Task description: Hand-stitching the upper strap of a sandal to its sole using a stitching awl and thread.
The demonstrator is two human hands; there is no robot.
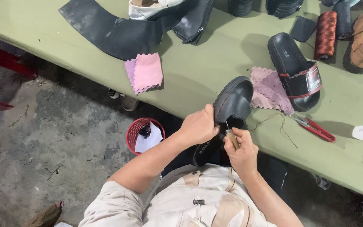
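The left hand grips a black leather shoe at the green tabletop's near edge; the right hand is closed round a wooden-handled awl pressed against it. Just beside lie a mauve cloth, a black slide sandal and red thread snips; a red basket stands on the floor below.

The black slide sandal tilts off the table edge, toe up, a wooden-handled awl against its strap.
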